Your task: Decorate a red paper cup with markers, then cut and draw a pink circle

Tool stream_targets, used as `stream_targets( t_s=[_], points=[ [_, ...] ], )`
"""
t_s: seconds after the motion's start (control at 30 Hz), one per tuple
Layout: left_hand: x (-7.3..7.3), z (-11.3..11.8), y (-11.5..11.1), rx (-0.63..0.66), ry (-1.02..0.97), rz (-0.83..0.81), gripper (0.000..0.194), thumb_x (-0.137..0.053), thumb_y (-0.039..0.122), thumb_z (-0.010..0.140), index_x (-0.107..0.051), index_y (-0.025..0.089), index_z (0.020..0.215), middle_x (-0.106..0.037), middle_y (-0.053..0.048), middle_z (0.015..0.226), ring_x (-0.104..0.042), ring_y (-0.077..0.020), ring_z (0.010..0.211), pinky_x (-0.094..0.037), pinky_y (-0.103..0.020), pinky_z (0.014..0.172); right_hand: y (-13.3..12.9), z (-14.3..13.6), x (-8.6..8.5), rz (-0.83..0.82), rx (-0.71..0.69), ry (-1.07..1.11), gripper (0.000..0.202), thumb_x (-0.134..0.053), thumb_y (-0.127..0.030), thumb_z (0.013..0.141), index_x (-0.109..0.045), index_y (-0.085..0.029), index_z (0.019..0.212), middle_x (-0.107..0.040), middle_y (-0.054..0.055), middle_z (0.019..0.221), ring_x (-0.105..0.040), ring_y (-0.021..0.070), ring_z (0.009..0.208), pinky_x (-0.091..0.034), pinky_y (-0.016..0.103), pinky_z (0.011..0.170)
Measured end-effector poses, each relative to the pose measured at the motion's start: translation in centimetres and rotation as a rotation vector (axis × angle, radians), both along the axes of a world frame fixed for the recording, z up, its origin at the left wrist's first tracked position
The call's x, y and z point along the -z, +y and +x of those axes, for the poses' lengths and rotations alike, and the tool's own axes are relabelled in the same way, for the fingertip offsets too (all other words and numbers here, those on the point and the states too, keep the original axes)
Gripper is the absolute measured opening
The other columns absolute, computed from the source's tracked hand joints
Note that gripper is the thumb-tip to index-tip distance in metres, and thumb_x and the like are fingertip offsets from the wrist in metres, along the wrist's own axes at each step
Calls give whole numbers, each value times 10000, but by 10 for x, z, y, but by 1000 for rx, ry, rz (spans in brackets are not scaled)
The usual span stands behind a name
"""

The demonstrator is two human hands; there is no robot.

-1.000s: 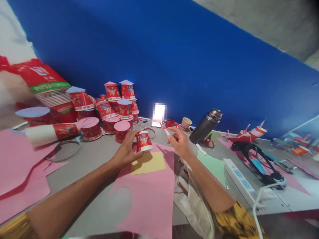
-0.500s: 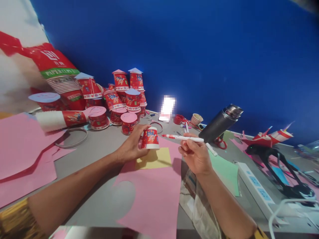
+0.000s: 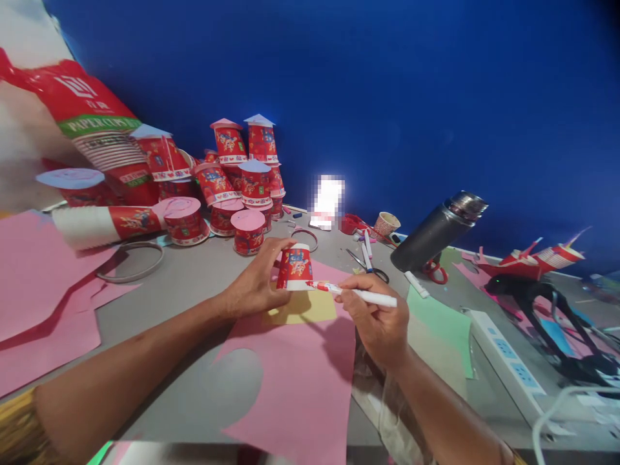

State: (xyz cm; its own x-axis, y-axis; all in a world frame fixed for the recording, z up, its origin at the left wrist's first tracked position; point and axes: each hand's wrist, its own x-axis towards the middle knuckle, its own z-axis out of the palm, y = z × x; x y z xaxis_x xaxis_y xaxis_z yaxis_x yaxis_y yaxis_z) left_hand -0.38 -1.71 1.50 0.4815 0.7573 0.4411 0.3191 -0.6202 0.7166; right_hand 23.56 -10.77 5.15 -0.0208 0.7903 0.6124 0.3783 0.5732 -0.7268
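Observation:
My left hand (image 3: 259, 279) grips a red printed paper cup (image 3: 296, 263) by its left side, thumb below and fingers above. The cup has a white band along its lower edge and is held just over a yellow sheet (image 3: 310, 309). In my right hand (image 3: 375, 316) is a red marker (image 3: 358, 294) with a white barrel, pinched between thumb and fingers. Its red tip meets the white band at the cup's lower right. A pink sheet (image 3: 305, 381) with a rounded cut-out lies under both hands.
Red paper cups with paper tops (image 3: 256, 184) are stacked at the back left, beside a bag of paper cups (image 3: 82, 116). A black thermos (image 3: 436, 236) leans at the back right. Scissors (image 3: 380, 274), a green sheet (image 3: 445, 329) and a power strip (image 3: 506, 361) lie rightward.
My right hand has brought the marker left and down, so its tip now meets the cup's white band. The cup stays in my left hand. The view has shifted slightly.

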Motion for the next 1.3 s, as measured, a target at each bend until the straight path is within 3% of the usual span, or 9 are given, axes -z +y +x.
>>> stream_targets(
  t_s=[0.13,0.3,1.3],
  points=[
    [2,0,1,-19,28,76,787,-690,202,734,-432,263,1475,-503,-114,1435,-526,-342,1356,-522,-549,1117,2,-5,-4,149,-17,-110,56,-710,-171,944,-735,-220,946,-766,-3,788,-663,125,599,-545,236,597],
    [1,2,1,-30,74,204,784,-715,221,758,-407,265,1479,-521,-113,1392,-535,-348,1311,-479,-586,1140,2,-5,-4,245,-28,-185,76,-692,-154,956,-718,-224,972,-758,6,785,-692,149,646,-547,253,625],
    [-2,5,-6,-29,86,236,849,-652,94,668,-391,251,1461,-509,-121,1384,-532,-352,1320,-504,-576,1130,3,-2,-3,211,-51,-315,57,-659,-192,995,-703,-209,964,-744,18,767,-682,158,653,-526,272,635]
  ],
)
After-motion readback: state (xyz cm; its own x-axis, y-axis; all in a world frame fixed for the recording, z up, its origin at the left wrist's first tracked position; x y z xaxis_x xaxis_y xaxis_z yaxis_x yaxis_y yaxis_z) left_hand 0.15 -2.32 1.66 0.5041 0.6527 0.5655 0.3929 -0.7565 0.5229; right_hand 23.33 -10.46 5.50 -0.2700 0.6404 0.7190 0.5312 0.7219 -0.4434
